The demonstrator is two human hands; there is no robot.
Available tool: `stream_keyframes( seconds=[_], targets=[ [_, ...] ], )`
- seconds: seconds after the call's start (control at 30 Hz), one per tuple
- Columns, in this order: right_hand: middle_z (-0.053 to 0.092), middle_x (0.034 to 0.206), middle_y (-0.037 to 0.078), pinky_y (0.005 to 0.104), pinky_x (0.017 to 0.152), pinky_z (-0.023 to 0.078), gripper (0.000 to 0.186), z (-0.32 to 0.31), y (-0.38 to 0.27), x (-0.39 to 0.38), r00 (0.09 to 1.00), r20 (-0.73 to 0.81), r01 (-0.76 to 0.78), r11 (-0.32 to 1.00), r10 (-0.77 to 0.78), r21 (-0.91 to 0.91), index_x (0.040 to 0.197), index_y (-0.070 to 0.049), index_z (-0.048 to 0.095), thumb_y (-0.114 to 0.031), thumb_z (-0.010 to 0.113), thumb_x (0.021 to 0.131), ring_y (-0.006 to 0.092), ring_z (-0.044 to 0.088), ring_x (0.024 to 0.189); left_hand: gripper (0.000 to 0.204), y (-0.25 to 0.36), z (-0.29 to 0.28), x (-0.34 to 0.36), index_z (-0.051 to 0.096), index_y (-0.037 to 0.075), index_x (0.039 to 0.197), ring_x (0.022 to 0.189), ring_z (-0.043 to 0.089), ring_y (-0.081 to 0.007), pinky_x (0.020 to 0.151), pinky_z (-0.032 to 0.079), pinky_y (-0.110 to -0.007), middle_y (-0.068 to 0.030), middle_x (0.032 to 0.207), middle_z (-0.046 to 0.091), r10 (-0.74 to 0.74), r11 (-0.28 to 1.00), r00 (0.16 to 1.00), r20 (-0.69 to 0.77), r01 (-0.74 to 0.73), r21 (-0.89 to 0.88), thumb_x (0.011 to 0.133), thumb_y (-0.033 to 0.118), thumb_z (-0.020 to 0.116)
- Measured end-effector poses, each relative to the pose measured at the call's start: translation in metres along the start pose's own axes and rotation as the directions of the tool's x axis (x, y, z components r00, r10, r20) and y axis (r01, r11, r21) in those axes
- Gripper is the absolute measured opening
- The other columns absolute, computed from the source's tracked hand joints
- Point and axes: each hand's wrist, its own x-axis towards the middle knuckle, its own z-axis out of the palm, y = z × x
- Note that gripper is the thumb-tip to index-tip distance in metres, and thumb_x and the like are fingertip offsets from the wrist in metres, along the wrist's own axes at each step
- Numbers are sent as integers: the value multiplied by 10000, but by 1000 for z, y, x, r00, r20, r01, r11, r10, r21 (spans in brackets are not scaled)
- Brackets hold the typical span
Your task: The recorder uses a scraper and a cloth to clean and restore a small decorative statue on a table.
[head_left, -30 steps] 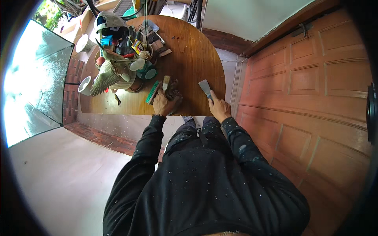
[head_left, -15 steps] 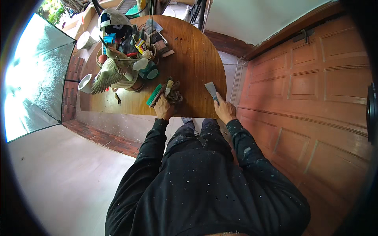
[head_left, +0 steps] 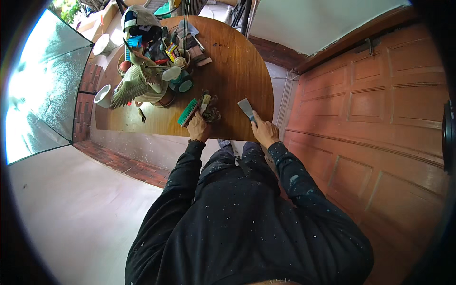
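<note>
My left hand (head_left: 198, 128) is closed around a scrubbing brush (head_left: 188, 113) with green bristles, held by the near edge of the wooden table (head_left: 237, 61). Just right of it lies a crumpled brownish bundle (head_left: 212, 113), a cloth or bag, with a pale piece (head_left: 205, 100) on it that may be a paintbrush. My right hand (head_left: 266, 131) grips a putty knife (head_left: 245, 107). Its wide metal blade points up and left over the tabletop, apart from the bundle. The handle is mostly hidden in my fingers.
A bird figure (head_left: 137, 83) with spread wings stands at the table's left, beside a cluttered basket (head_left: 166, 99). Behind are a cap (head_left: 139, 17) and a yellow box (head_left: 172, 50). White buckets (head_left: 102, 96) stand beyond the left edge. A panelled reddish door (head_left: 365, 102) rises at the right.
My right hand has moved a little left with the putty knife, bringing the blade nearer the bundle. My left hand stays nearly in place, holding the brush.
</note>
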Motion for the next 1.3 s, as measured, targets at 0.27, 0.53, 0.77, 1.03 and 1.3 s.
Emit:
stream_keyframes(
  seconds=[0.27, 0.53, 0.77, 1.03, 1.3],
  targets=[
    [691, 836, 254, 573, 730, 522, 540, 12, 31, -84, 993, 111, 38, 998, -33, -50, 1493, -224, 430, -345, 520, 974, 444, 677, 787, 427, -3, 1, 2, 507, 27, 1139, 854, 669, -415, 739, 547, -525, -209, 897, 660, -34, 999, 999, -17, 34, 20, 768, 195, 636],
    [699, 847, 223, 570, 723, 516, 528, 13, 7, -7, 976, -22, 216, 974, -218, -72, 1476, -269, 446, -369, 528, 963, 412, 686, 814, 536, -11, 5, 3, 478, 22, 1220, 882, 653, -437, 749, 519, -543, -239, 924, 663, 12, 1000, 999, -45, -13, -26, 733, 153, 660],
    [708, 867, 207, 562, 719, 519, 532, -20, 33, -54, 975, 203, 115, 984, -86, -133, 1487, -288, 430, -358, 517, 966, 406, 688, 807, 442, -35, -5, 5, 483, 19, 1196, 861, 632, -470, 750, 501, -559, -253, 943, 653, -107, 992, 962, -251, 86, -93, 811, 166, 642],
    [709, 866, 187, 534, 736, 527, 481, -10, -13, 28, 931, 73, 363, 929, -358, -74, 1440, -283, 487, -330, 514, 962, 386, 684, 815, 416, -36, -5, 8, 509, 25, 1145, 818, 658, -425, 710, 527, -532, -214, 902, 660, -135, 991, 971, -196, 128, -47, 798, 192, 665],
    [699, 958, 179, 535, 789, 524, 485, -55, 64, -3, 941, 274, 265, 935, -198, -234, 1462, -331, 462, -313, 509, 980, 387, 675, 889, 422, -36, -1, 7, 514, 24, 1121, 785, 657, -434, 698, 524, -537, -216, 871, 659, -177, 984, 961, -211, 169, -53, 793, 224, 686]
  ],
)
